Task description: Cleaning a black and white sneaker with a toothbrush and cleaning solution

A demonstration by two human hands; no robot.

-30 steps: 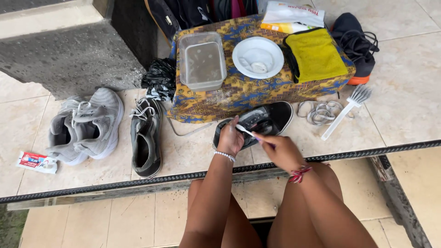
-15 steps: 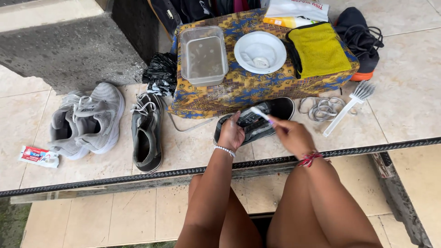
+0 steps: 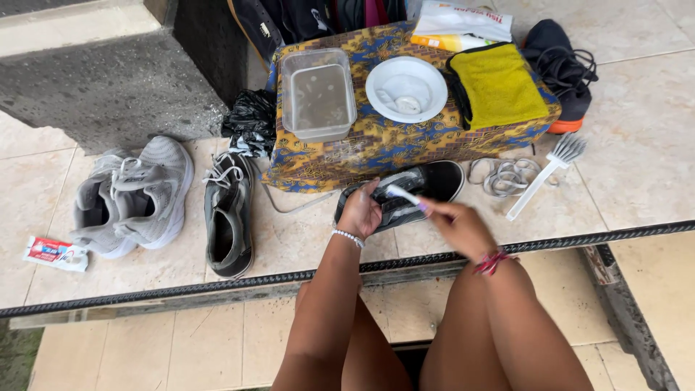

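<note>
My left hand (image 3: pixel 360 212) clamps the black shoe (image 3: pixel 405 192) on the floor tiles, just in front of the cloth-covered box (image 3: pixel 376 148). My right hand (image 3: pixel 463 228) pinches a small brush (image 3: pixel 402 195) over it. The shoe looks light and floppy — best held by the stiffer sole edge. The brush is thin and probably slick, so I hold it low on the handle.

Both forearms are extending forward from the bottom edge of the view, running over the bare knees. The left hand (image 3: pixel 360 213) is lying palm down with its fingers curled in a clasping grip, a beaded bracelet circling its wrist. The right hand (image 3: pixel 461 229) is sitting just to the right of it, slightly nearer the body, with fingers pinched closed toward the left; a red and pink band is ringing its wrist. The two hands are staying near each other without touching.
</note>
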